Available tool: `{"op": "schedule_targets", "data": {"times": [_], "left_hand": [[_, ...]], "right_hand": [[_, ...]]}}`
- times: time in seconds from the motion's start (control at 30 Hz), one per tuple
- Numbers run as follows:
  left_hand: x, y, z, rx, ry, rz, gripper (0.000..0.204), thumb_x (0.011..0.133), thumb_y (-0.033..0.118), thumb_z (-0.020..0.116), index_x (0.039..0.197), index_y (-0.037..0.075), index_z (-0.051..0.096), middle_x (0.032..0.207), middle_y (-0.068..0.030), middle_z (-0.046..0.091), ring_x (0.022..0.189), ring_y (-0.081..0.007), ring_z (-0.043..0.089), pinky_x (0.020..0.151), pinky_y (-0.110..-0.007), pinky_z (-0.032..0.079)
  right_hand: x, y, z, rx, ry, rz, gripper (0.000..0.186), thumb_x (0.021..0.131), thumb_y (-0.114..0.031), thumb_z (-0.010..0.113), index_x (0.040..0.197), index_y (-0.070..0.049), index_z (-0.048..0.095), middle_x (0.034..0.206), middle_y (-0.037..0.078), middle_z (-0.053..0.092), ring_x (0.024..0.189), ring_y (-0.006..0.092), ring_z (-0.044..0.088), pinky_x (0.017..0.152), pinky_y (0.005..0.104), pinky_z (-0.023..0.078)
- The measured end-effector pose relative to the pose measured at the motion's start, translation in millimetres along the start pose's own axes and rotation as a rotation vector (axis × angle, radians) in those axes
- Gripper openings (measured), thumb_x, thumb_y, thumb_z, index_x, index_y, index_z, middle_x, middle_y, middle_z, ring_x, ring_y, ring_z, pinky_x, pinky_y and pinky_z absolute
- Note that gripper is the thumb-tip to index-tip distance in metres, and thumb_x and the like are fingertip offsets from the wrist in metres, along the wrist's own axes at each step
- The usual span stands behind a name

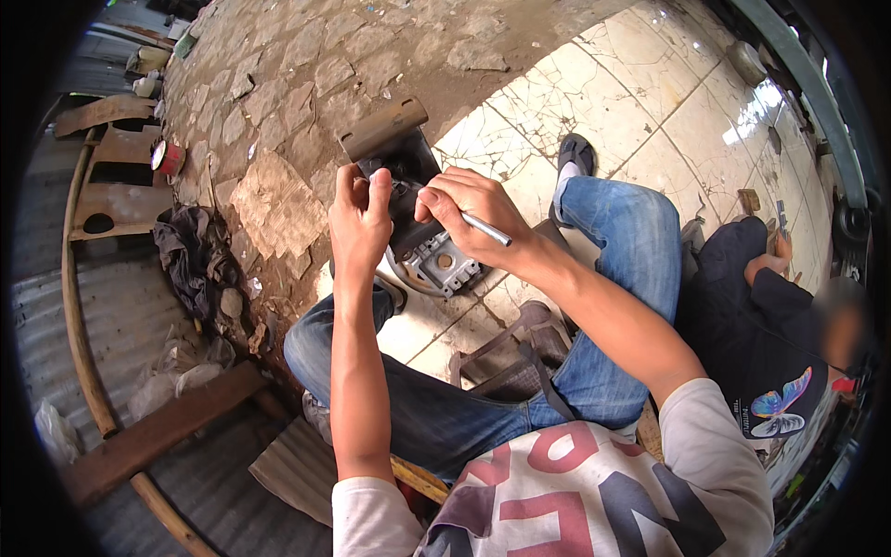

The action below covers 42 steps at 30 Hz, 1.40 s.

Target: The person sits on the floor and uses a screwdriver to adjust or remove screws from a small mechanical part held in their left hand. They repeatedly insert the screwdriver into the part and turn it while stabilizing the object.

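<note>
A dark metal piece (418,154) with a brown rounded end at the top is held upright between my hands, above a silver cast-metal part (447,275). My left hand (361,218) has its fingers curled round the left edge of the dark piece, thumb pointing up. My right hand (464,206) grips a thin silver rod (488,229), which slants down to the lower right; its upper end lies against the dark piece, partly hidden by my fingers. What sits inside the dark piece is too dark to make out.
A person (733,316) in dark clothing sits at my right on tiles (682,102). Stone paving (297,56), crumpled cardboard (277,200) and a dark cloth (190,260) lie ahead and left. Corrugated sheets (56,325) and wooden poles (83,362) line the left. A bag (492,367) lies between my legs.
</note>
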<state>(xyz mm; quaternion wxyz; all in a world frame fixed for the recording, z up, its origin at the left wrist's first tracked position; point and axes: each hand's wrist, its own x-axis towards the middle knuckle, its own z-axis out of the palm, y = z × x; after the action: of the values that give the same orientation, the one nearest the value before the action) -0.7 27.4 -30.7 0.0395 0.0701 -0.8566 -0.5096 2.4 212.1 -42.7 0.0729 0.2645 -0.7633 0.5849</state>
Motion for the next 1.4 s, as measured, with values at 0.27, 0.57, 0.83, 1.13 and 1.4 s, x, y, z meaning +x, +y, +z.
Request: {"op": "schedule_targets", "data": {"times": [0.27,0.57,0.83,1.13,1.4], "left_hand": [[0,3,-2,-0.005,-0.005,-0.015,0.043,0.1,0.043,0.062,0.11,0.001,0.057,0.071,-0.0045,0.057,0.063,-0.0113,0.049,0.057,-0.031,0.042],[-1,0,-1,0.004,-0.005,0.012,0.044,0.1,0.042,0.061,0.112,0.0,0.056,0.074,-0.006,0.058,0.066,-0.012,0.05,0.059,-0.03,0.042],[0,-2,1,-0.002,0.006,-0.01,0.044,0.101,0.042,0.06,0.112,0.0,0.056,0.074,-0.0057,0.058,0.066,-0.0119,0.049,0.059,-0.031,0.042],[0,-1,-2,-0.017,0.022,0.016,0.044,0.101,0.044,0.059,0.113,0.001,0.057,0.072,-0.003,0.054,0.064,-0.0102,0.046,0.057,-0.029,0.04],[0,-3,-2,-0.022,0.018,0.056,0.038,0.102,0.04,0.059,0.109,0.002,0.056,0.07,-0.0019,0.052,0.063,-0.0098,0.044,0.056,-0.03,0.038]], "right_hand": [[3,0,4,0.013,0.008,-0.014,0.033,0.104,-0.02,0.052,0.083,0.001,0.067,0.079,0.014,0.07,0.078,0.0331,0.065,0.077,0.0428,0.051],[3,1,2,0.023,0.017,-0.005,0.032,0.103,-0.02,0.052,0.085,0.001,0.067,0.079,0.014,0.07,0.08,0.0329,0.066,0.078,0.0428,0.051],[3,7,6,0.027,-0.001,0.0,0.032,0.103,-0.02,0.051,0.084,0.001,0.067,0.08,0.016,0.07,0.081,0.0342,0.066,0.079,0.0436,0.05],[2,11,10,0.005,-0.009,-0.004,0.038,0.105,-0.025,0.05,0.081,0.001,0.065,0.079,0.016,0.067,0.079,0.0354,0.064,0.076,0.0452,0.049],[3,7,8,-0.029,-0.034,0.038,0.032,0.103,-0.018,0.051,0.082,0.002,0.062,0.08,0.017,0.066,0.079,0.0337,0.063,0.075,0.0414,0.05]]}}
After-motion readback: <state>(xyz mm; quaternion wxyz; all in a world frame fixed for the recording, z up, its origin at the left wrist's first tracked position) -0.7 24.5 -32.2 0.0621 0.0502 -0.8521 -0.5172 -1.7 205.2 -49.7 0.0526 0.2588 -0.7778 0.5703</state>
